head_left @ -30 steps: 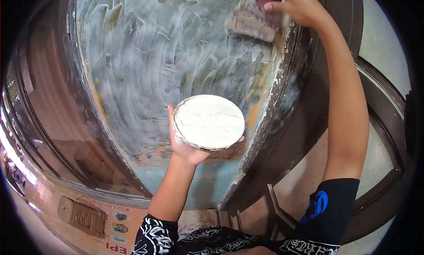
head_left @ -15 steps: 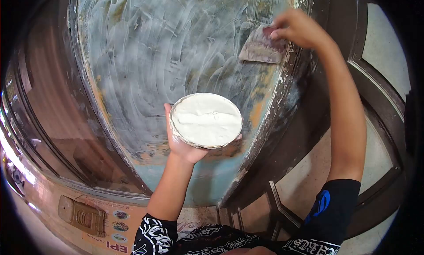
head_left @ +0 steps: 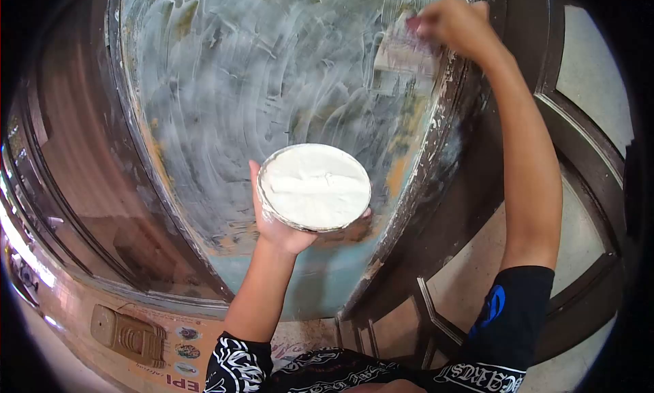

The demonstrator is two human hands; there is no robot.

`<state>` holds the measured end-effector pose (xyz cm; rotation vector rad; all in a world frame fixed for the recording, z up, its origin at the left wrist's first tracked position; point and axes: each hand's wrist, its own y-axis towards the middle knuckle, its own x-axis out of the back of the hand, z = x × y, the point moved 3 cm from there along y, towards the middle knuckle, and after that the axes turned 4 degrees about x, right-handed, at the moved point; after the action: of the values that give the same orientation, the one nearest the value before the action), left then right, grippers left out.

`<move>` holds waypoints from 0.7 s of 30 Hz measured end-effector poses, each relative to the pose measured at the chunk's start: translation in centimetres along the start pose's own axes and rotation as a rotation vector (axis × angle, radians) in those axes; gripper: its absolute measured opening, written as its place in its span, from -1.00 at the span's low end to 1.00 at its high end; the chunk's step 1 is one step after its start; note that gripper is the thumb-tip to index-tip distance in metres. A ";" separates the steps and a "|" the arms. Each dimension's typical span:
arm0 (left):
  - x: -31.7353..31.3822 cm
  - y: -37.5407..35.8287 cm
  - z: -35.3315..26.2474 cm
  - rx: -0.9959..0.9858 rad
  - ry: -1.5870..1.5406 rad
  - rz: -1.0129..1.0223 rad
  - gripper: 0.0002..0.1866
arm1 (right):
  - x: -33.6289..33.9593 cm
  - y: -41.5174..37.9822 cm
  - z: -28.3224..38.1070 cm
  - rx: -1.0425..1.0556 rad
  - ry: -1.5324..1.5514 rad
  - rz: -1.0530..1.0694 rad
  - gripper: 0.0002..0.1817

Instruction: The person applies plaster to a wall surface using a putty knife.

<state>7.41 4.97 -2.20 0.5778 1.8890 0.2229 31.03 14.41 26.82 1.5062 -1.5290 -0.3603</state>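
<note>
My left hand (head_left: 281, 231) holds up a round tub of white putty (head_left: 315, 187) from below, its fingers wrapped round the side. A ridge runs across the putty's surface. In my right hand (head_left: 451, 26) is a putty knife (head_left: 407, 52) with a wide, smeared blade, blurred by motion. The blade lies against the upper right of a blue-grey panel (head_left: 231, 100), near its edge. White streaks cover much of that panel, with orange-brown patches along its sides and a bare light-blue strip at the bottom.
A worn, paint-flecked frame edge (head_left: 409, 182) borders the panel on the right. Beyond it stands dark woodwork with pale insets (head_left: 579, 73). At lower left, a brown moulded object (head_left: 128, 335) lies on printed cardboard (head_left: 180, 366).
My right hand and the putty knife have moved upward along the panel's right side. My left hand and the tub have shifted slightly left.
</note>
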 end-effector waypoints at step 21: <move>0.6 -0.8 -1.3 -0.074 0.027 -0.018 -0.02 | -0.7 -0.4 2.4 0.013 0.394 0.398 -0.69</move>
<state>5.84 4.77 -2.56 0.5100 1.9029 0.2889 29.38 14.02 24.98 1.1593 -1.4628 0.1704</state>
